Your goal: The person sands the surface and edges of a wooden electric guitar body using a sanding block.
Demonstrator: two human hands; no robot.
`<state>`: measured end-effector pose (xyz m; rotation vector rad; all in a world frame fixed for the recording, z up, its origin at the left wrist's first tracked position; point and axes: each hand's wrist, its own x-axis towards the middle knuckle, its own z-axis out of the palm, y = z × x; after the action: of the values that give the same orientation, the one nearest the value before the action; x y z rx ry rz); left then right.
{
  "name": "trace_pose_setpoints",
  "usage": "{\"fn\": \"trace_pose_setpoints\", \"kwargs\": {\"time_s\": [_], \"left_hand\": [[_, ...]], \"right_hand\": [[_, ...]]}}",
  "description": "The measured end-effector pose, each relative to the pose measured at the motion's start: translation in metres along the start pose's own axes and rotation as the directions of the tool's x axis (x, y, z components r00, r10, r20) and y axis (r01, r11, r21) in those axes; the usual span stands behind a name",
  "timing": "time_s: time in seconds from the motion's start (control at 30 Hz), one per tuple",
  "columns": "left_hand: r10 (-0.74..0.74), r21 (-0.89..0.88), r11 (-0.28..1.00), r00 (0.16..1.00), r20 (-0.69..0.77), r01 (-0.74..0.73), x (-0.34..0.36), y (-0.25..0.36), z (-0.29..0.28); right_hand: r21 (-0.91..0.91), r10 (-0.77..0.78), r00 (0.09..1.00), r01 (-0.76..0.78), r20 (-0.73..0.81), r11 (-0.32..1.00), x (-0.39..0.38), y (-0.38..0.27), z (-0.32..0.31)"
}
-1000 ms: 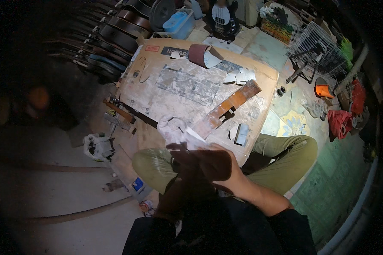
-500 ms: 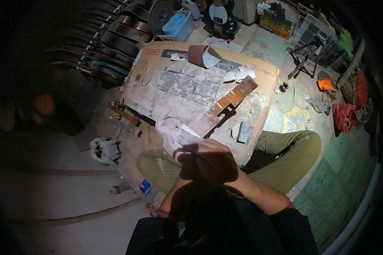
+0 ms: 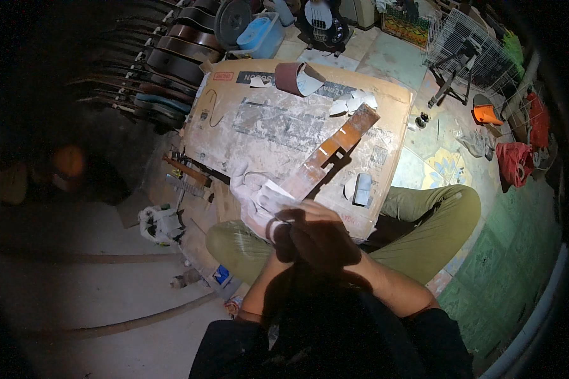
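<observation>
My left hand, coated in white dust, is curled palm up above the near edge of the cardboard. Over it lies my right hand, mostly in shadow, its fingers closed and pressing a pale flat piece into the left palm. Dust and shadow hide what kind of piece it is, and whether the left hand holds anything more. Just beyond the hands, a brown wooden bar with a rectangular slot rests diagonally on the cardboard. A grey-blue block lies to its right.
Curled brown sandpaper and torn white scraps lie at the cardboard's far side. Several guitars stand at far left. A black tripod and a wire cage are at far right. My crossed legs flank the near edge.
My hands stay pressed together, with a slight shift of the fingers over the pale piece. The whole view has tilted a little; the things on the cardboard keep their places.
</observation>
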<state>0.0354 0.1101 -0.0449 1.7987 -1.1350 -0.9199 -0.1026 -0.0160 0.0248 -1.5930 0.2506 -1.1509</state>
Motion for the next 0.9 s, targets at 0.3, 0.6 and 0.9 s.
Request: {"fn": "trace_pose_setpoints", "kwargs": {"time_s": [0.3, 0.6, 0.9], "left_hand": [[-0.017, 0.023, 1.000, 0.999, 0.035, 0.016, -0.001, -0.002, -0.001], [-0.010, 0.040, 0.999, 0.999, 0.033, 0.009, 0.000, -0.001, -0.005], [0.063, -0.069, 0.996, 0.998, -0.015, -0.064, 0.007, 0.013, -0.003]], "right_hand": [[0.542, 0.524, 0.848, -0.478, 0.080, 0.691, -0.034, 0.012, 0.011], [0.450, 0.600, 0.786, -0.595, 0.151, 0.666, -0.035, 0.015, 0.010], [0.091, 0.345, 0.937, -0.349, 0.052, 0.933, -0.042, 0.025, 0.012]]}}
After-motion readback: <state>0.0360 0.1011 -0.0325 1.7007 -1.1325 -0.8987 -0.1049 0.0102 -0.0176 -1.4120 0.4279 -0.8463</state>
